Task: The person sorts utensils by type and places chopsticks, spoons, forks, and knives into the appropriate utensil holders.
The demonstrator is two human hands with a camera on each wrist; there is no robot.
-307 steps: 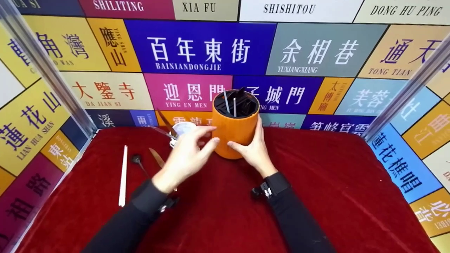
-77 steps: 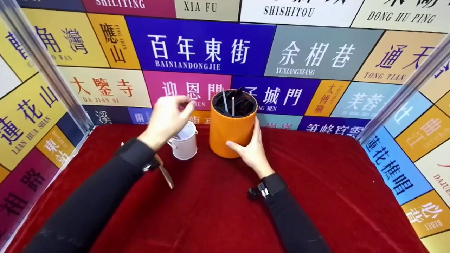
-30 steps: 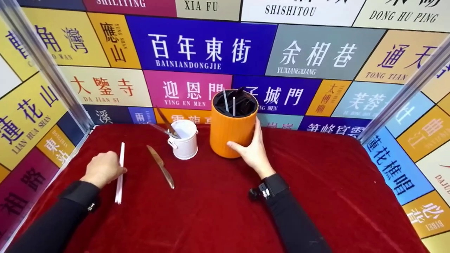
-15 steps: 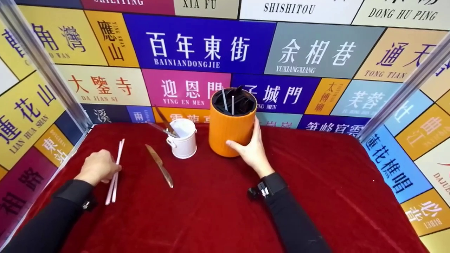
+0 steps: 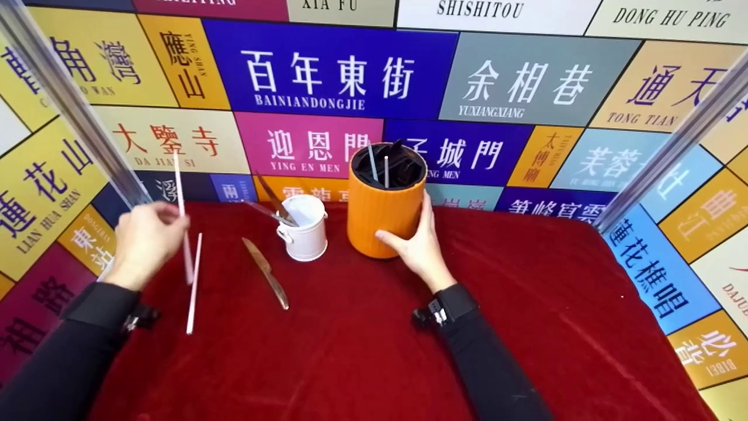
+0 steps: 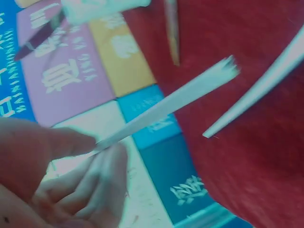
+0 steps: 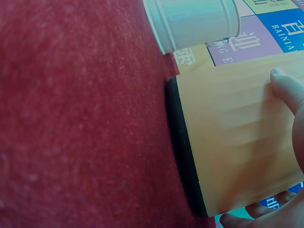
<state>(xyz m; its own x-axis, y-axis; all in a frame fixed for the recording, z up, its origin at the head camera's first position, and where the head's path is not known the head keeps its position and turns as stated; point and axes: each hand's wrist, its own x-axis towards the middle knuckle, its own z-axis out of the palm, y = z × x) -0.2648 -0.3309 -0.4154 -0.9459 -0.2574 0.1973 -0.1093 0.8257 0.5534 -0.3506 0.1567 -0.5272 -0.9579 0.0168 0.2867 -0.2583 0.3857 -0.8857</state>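
My left hand pinches a white chopstick between thumb and fingers, raised above the table's left side. A second white chopstick lies on the red cloth, apart from the hand. In the left wrist view the held chopstick widens away from the fingertips. My right hand grips the orange cylindrical utensil holder, thumb in front and fingers round its right side. Two thin sticks and a black piece stick up from the holder's dark insert. In the right wrist view its black base meets the cloth.
A small white bucket stands left of the holder, with a dark utensil and a see-through one leaning out. A table knife lies on the cloth between bucket and chopstick. Printed panels and metal posts stand behind and at the sides.
The left hand has separated the two chopsticks and lifted one up and away, leaving the other down. The black spoon-like utensil seen at first is gone from the cloth. My right hand keeps its grip.
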